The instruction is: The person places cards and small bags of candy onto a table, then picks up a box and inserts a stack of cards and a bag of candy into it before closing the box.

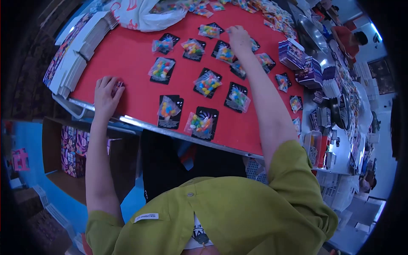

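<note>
My left hand (106, 96) rests near the left edge of the red table, its thumb and fingers bent around a small dark printed piece (117, 87). Stretched toward the far side, my right hand (240, 39) has its fingers drawn together and pointing down; what they pinch is mostly hidden. Close to it lie a clear bag of colored candies (209, 31) on a black card and another candy bag (225, 54). Several more such sets are spread over the table, including a candy bag (207, 83) in the middle and a candy bag (200, 124) at the near edge.
White stacked cartons (80, 55) line the left edge of the red tabletop (127, 55). A white plastic bag (146, 17) and loose candy bags (276, 17) lie at the back. Purple boxes (309, 70) stand right. Below left is an open cardboard box (53, 148). Another person (346, 40) is far right.
</note>
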Demonstrator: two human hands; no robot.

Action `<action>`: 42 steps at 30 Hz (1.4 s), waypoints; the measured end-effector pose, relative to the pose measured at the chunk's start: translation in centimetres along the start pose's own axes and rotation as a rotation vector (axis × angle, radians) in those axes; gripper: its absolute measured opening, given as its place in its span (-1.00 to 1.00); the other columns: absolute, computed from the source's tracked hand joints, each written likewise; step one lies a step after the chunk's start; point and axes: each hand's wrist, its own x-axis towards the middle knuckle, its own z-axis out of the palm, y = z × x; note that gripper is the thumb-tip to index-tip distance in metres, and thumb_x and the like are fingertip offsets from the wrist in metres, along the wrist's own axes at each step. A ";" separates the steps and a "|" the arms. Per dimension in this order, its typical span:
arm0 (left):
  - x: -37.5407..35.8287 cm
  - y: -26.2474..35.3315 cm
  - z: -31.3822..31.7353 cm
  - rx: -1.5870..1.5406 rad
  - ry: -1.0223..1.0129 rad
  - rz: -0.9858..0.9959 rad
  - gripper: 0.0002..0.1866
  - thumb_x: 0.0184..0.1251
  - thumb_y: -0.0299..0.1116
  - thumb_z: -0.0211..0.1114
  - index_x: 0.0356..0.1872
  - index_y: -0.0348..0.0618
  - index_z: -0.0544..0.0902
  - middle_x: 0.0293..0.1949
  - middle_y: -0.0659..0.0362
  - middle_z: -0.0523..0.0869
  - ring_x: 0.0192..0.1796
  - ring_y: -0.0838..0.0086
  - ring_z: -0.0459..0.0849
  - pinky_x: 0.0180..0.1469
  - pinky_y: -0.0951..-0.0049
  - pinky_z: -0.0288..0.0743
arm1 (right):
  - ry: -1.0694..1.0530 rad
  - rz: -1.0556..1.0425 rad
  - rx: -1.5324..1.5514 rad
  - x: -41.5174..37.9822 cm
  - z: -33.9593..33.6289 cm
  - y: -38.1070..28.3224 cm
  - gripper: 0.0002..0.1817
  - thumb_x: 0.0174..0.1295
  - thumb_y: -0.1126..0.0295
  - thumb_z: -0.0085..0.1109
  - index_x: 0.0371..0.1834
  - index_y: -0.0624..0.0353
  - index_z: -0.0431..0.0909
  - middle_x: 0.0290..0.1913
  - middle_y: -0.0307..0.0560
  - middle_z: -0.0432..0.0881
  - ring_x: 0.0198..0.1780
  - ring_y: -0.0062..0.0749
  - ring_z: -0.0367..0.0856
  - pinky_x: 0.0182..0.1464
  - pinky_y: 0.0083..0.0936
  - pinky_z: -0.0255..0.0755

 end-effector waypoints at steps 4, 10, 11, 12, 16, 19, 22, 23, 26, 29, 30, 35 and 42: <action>-0.8 -0.3 1.1 0.083 0.014 -0.020 -0.62 0.34 -0.21 0.15 0.07 -0.21 0.55 0.20 0.03 0.45 0.32 0.14 0.30 0.33 0.20 0.19 | -0.043 0.039 -0.132 -0.5 -0.7 2.7 -0.74 0.23 0.28 0.03 -0.07 0.11 0.52 0.08 -0.02 0.52 0.05 -0.07 0.53 0.11 -0.04 0.33; -0.8 -1.0 1.8 0.153 -0.022 -0.049 -0.60 0.39 -0.18 0.08 0.16 -0.15 0.49 0.25 0.05 0.41 0.40 0.14 0.20 0.41 0.18 0.07 | -0.098 0.181 -0.325 -3.7 -8.3 14.0 -0.50 0.24 0.19 0.07 0.24 0.11 0.36 0.32 -0.02 0.35 0.33 -0.10 0.30 0.32 0.01 0.11; -0.7 -0.8 1.8 0.159 -0.028 -0.059 -0.60 0.39 -0.18 0.08 0.16 -0.15 0.49 0.25 0.05 0.41 0.40 0.14 0.20 0.41 0.18 0.07 | -0.205 0.171 -0.394 -4.9 -9.2 16.6 -0.45 0.24 0.19 0.07 0.29 0.11 0.32 0.36 -0.02 0.30 0.38 -0.09 0.23 0.35 0.02 0.09; -0.6 -0.5 1.5 0.135 -0.050 -0.060 -0.59 0.39 -0.17 0.08 0.17 -0.14 0.48 0.26 0.06 0.40 0.40 0.14 0.19 0.42 0.18 0.04 | -0.281 0.209 -0.358 -5.8 -9.9 18.4 -0.44 0.23 0.22 0.09 0.30 0.13 0.30 0.39 -0.01 0.25 0.39 -0.09 0.21 0.37 -0.04 0.08; -1.0 -0.5 1.5 0.111 -0.051 -0.072 -0.56 0.40 -0.14 0.07 0.20 -0.12 0.45 0.31 0.06 0.35 0.44 0.15 0.13 0.44 0.18 -0.02 | -0.427 0.066 -0.205 -6.0 -10.4 22.6 -0.40 0.19 0.36 0.14 0.33 0.17 0.26 0.40 0.09 0.22 0.40 -0.06 0.20 0.39 -0.25 0.11; -1.1 -1.1 2.0 0.140 0.074 0.010 -0.53 0.41 -0.14 0.06 0.26 -0.10 0.39 0.34 0.05 0.31 0.46 0.14 0.09 0.45 0.14 -0.06 | -0.539 0.092 -0.136 -5.7 -12.3 22.5 -0.54 0.20 0.42 0.11 0.21 0.21 0.41 0.27 0.13 0.40 0.28 -0.06 0.37 0.28 -0.36 0.27; -1.0 0.6 1.2 0.175 0.266 0.050 -0.49 0.41 -0.16 0.08 0.31 -0.10 0.33 0.36 0.04 0.28 0.48 0.13 0.05 0.45 0.11 -0.10 | -0.692 0.280 0.029 -4.9 -14.9 19.6 -0.61 0.22 0.38 0.12 0.13 0.21 0.50 0.16 0.10 0.52 0.18 -0.14 0.49 0.20 -0.40 0.34; -0.8 1.1 1.0 0.176 0.271 0.057 -0.49 0.41 -0.16 0.08 0.31 -0.10 0.33 0.36 0.04 0.28 0.48 0.13 0.05 0.45 0.11 -0.10 | -0.802 0.469 0.156 -4.8 -15.6 19.0 -0.63 0.23 0.37 0.13 0.10 0.20 0.52 0.10 0.07 0.58 0.14 -0.18 0.54 0.17 -0.44 0.37; -0.5 3.5 0.5 0.053 0.375 0.069 -0.48 0.42 -0.19 0.07 0.33 -0.13 0.29 0.37 0.04 0.26 0.48 0.16 0.06 0.43 0.08 -0.02 | -0.579 0.283 0.246 -5.8 -14.7 21.3 -0.67 0.25 0.37 0.12 0.06 0.22 0.54 -0.05 0.02 0.65 0.01 -0.28 0.61 0.06 -0.50 0.42; 0.2 9.1 -1.0 -0.496 0.322 -0.058 -0.51 0.43 -0.24 0.07 0.32 -0.17 0.29 0.34 0.02 0.32 0.43 0.16 0.20 0.39 0.07 0.13 | -0.218 -0.007 0.214 -6.7 -12.7 24.0 -0.75 0.23 0.38 0.10 -0.07 0.19 0.59 -0.15 0.02 0.66 -0.16 -0.13 0.63 -0.12 -0.44 0.50; 0.5 11.0 -1.3 -0.893 0.255 -0.133 -0.52 0.44 -0.26 0.06 0.32 -0.18 0.29 0.31 -0.02 0.34 0.39 0.15 0.28 0.36 0.08 0.20 | -0.219 -0.013 0.213 -6.9 -13.1 23.1 -0.75 0.23 0.38 0.10 -0.07 0.19 0.59 -0.15 0.02 0.66 -0.16 -0.13 0.63 -0.12 -0.44 0.50; 1.2 21.2 -2.2 -2.100 -0.288 -0.344 -0.43 0.40 -0.05 0.09 0.26 -0.25 0.33 0.25 -0.16 0.39 0.31 0.04 0.39 0.35 0.10 0.26 | 0.463 -0.384 -0.213 -9.3 -17.1 11.7 -0.74 0.13 0.56 0.11 -0.09 0.28 0.58 -0.11 0.04 0.65 -0.08 -0.15 0.64 -0.01 -0.35 0.51; 0.2 27.1 -0.1 -2.598 -0.680 -0.391 -0.32 0.21 -0.02 0.31 0.18 -0.35 0.36 0.00 -0.12 0.59 0.05 0.20 0.62 0.11 0.21 0.54 | 0.314 -0.588 0.484 -20.6 -18.9 -8.9 -0.72 0.13 0.57 0.12 -0.06 0.37 0.54 0.03 0.16 0.57 0.10 0.01 0.56 0.10 -0.17 0.46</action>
